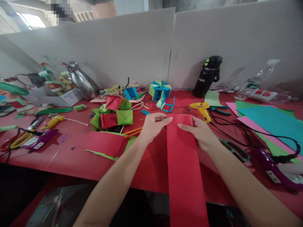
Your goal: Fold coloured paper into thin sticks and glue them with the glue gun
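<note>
Long, narrow red paper strip [184, 171]; matte

The red strip [184, 167] at the clock's centre looks to me like smooth, matt paper. Up at eleven o'clock sits a folded blue-and-yellow ball [160, 90], dull paper too; at ten, a jug [81, 82] of shiny metal; at one, a black bottle [205, 80] with a soft sheen; at two, a clear bottle [254, 84] of glossy plastic; at four, a purple block [263, 160] in slick plastic.
</note>
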`<state>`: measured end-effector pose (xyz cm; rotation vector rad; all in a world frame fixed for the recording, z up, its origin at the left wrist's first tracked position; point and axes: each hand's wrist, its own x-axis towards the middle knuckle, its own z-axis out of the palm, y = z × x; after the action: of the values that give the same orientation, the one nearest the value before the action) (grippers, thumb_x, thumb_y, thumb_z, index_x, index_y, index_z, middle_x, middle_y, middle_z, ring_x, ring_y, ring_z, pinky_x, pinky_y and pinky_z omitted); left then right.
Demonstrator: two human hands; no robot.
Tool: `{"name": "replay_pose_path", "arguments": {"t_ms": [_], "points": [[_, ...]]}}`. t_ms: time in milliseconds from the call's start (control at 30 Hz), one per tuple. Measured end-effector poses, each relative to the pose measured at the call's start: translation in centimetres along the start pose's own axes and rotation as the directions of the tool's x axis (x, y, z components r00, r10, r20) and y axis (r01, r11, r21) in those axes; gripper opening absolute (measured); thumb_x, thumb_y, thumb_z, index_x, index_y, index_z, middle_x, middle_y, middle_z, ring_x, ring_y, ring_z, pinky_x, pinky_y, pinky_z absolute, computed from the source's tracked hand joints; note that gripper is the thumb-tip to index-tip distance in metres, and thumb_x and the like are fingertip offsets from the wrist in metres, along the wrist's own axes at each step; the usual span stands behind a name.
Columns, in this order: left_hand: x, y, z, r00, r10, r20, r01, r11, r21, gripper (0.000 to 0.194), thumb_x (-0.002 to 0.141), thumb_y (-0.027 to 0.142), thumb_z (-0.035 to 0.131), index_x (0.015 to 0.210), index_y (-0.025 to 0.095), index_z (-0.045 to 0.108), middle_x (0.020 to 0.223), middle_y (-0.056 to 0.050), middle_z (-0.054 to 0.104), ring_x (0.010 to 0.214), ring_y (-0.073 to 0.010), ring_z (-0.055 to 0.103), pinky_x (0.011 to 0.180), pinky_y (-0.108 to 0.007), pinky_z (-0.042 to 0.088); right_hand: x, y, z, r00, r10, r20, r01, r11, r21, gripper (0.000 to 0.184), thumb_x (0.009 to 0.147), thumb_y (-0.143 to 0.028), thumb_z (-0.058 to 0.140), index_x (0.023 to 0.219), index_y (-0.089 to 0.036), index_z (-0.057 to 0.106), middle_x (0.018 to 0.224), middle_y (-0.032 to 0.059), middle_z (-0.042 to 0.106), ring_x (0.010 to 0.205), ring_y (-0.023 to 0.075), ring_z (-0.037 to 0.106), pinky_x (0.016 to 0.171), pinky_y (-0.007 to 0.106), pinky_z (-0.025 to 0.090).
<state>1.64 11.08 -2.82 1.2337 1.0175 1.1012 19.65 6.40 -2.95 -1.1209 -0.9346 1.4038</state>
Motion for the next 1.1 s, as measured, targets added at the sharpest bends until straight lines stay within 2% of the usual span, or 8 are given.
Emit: {"name": "replay_pose_path", "arguments": {"t_ms": [467,633,833,933,1100], "points": [[0.0,-0.1,-0.1,1.0,-0.005,-0.004,0.005,1.0,-0.003,0.028,0.067,0.038,0.087,0.078,0.016,0.073,0.078,-0.004,0.074,0.071,-0.0163,0.068,0.065,-0.028,0.056,0.1,0.1,-0.1,1.0,0.007,-0.004,-0.007,1.0,0.018,0.043,0.066,-0.033,0.09,0.103,-0.021,0.072,0.104,0.0082,0.078,0.083,0.025,0.075,0.077,0.039,0.061],[0.4,-0.3,-0.5,0.995,0.095,-0.024,-0.093,0.992,0.088,0.027,0.069,0.039,0.085,0.078,0.016,0.074,0.078,-0.004,0.075,0.075,-0.0185,0.07,0.068,-0.028,0.056,0.8,0.3,-0.5,0.996,0.061,-0.067,-0.052,0.989,0.138,0.031,0.067,-0.032,0.089,0.092,-0.02,0.075,0.089,0.0055,0.079,0.076,0.0202,0.073,0.076,0.034,0.059],[1.1,-0.6,-1.4,0.978,0.206,-0.042,-0.189,0.948,0.256,0.024,0.071,0.038,0.083,0.077,0.017,0.073,0.079,-0.005,0.077,0.079,-0.021,0.073,0.069,-0.029,0.056,2.2,1.1,-1.8,0.989,0.06,-0.133,-0.042,0.991,0.128,0.029,0.062,-0.037,0.092,0.071,-0.021,0.07,0.072,-0.0024,0.071,0.061,0.0104,0.062,0.058,0.022,0.051],[1.3,-0.6,-1.5,0.972,0.233,-0.033,-0.213,0.931,0.297,0.021,0.072,0.036,0.082,0.077,0.017,0.073,0.077,-0.005,0.077,0.079,-0.0215,0.073,0.069,-0.029,0.056,2.7,1.5,-2.3,0.987,-0.001,-0.16,0.008,0.999,0.046,0.032,0.062,-0.044,0.091,0.068,-0.021,0.07,0.071,-0.0017,0.069,0.062,0.0118,0.061,0.058,0.024,0.05],[1.4,-0.8,-1.6,0.965,0.263,-0.008,-0.247,0.918,0.31,0.021,0.074,0.037,0.08,0.078,0.017,0.073,0.079,-0.005,0.076,0.08,-0.0214,0.073,0.071,-0.029,0.057,3.3,2.4,-2.8,0.972,-0.183,-0.146,0.165,0.978,-0.124,0.036,0.072,-0.056,0.081,0.069,-0.021,0.071,0.069,0.0002,0.068,0.062,0.0152,0.06,0.063,0.031,0.051]]}}
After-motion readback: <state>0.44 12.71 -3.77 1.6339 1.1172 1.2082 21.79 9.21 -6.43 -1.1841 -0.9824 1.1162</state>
